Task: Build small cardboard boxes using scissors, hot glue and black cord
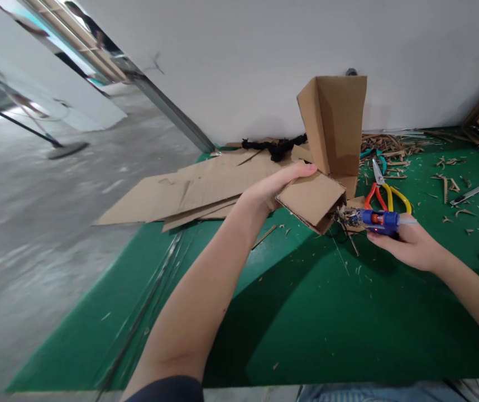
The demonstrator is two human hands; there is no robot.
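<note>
My left hand is closed on a small cardboard box, its thumb along the top edge and the other fingers hidden behind. The box is tilted, with one side facing right. In my right hand is a blue hot glue gun with a glue stick poking out of its back end. Its nozzle, covered in stringy scraps, is at the box's right edge; whether it touches cannot be made out. Just behind stands a taller folded cardboard piece, upright and open towards me.
Flat cardboard sheets lie at the left of the green table. Scissors with orange and yellow handles, a utility knife and cardboard scraps lie on the right. A black cloth-like bundle rests by the wall.
</note>
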